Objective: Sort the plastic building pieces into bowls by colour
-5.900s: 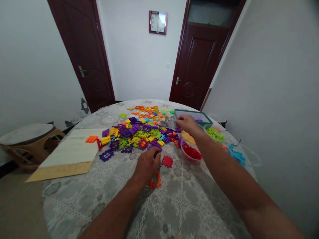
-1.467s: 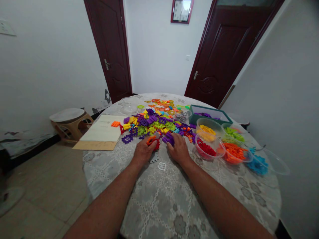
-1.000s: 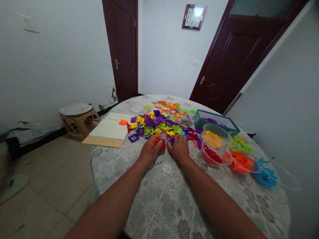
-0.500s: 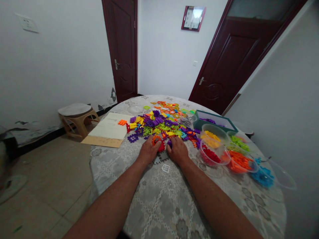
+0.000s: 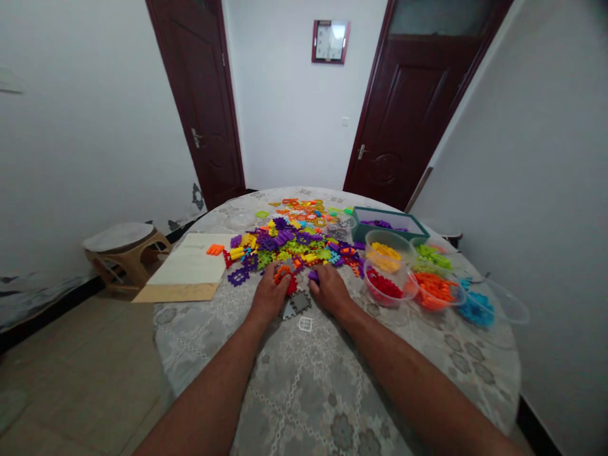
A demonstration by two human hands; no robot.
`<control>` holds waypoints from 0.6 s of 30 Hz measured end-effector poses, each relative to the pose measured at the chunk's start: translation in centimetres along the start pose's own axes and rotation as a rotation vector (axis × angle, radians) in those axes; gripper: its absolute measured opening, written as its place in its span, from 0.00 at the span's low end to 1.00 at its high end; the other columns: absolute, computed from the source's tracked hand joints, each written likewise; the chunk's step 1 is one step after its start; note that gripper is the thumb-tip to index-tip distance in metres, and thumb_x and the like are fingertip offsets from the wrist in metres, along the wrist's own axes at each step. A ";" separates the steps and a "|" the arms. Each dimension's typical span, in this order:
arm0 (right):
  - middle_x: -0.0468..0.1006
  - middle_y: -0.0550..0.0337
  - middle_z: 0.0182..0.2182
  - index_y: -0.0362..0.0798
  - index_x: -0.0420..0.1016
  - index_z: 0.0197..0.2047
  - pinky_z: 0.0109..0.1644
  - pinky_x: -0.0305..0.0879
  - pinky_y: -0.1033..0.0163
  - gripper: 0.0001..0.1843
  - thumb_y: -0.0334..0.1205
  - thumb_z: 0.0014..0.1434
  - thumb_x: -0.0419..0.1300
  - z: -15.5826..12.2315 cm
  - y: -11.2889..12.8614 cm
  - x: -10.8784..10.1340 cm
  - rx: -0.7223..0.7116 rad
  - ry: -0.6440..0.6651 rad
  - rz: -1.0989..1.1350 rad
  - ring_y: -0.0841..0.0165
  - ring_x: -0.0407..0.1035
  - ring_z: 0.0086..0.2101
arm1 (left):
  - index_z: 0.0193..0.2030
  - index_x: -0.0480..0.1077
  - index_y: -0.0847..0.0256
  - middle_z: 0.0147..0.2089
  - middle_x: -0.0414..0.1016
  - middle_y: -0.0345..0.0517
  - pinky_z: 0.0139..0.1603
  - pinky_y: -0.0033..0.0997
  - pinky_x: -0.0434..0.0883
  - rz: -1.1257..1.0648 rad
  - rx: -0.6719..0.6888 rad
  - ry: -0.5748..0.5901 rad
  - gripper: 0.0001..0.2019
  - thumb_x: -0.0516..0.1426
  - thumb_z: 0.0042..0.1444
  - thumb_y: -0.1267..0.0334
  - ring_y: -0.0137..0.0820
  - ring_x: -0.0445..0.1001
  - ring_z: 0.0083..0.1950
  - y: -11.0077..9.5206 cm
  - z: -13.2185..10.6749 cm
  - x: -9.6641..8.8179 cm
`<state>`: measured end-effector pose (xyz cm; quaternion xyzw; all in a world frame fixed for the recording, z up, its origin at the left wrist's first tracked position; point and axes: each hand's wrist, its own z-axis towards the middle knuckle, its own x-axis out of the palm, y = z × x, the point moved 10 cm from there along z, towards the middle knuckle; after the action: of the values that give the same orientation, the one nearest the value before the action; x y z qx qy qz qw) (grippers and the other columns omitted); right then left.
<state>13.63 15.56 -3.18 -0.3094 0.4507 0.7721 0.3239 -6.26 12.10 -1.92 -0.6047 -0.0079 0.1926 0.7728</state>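
A heap of coloured plastic interlocking pieces [image 5: 294,244] lies on a round table with a grey patterned cloth [image 5: 332,386]. My left hand [image 5: 268,294] rests at the heap's near edge, fingers curled over red and orange pieces [image 5: 284,278]. My right hand [image 5: 329,291] lies beside it, fingers closed on a purple piece [image 5: 313,276]. Two clear pieces [image 5: 299,310] lie flat on the cloth just below and between both hands.
Clear bowls hold sorted pieces at the right: yellow [image 5: 387,247], red [image 5: 386,285], orange [image 5: 434,290], green [image 5: 432,255], blue [image 5: 477,310]. A teal box [image 5: 384,221] holds purple ones. A board [image 5: 187,272] overhangs the left edge. A stool [image 5: 121,244] stands on the floor.
Both hands stay together at the heap's near edge, left on red and orange pieces, right on a purple one. My head has turned a little, shifting the whole view.
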 end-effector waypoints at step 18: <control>0.79 0.51 0.44 0.47 0.79 0.49 0.56 0.67 0.55 0.12 0.41 0.66 0.61 -1.8 0.9 -6.5 -0.051 -0.256 0.282 0.59 0.72 0.46 | 0.45 0.72 0.61 0.39 0.79 0.46 0.35 0.32 0.78 -0.854 -0.500 0.153 0.13 0.65 0.58 0.58 0.34 0.80 0.35 0.6 -1.2 10.9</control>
<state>17.19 12.17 1.54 -0.1505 0.4252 0.8541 0.2591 4.00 14.44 -5.19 -0.7266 -0.2440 -0.1934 0.6124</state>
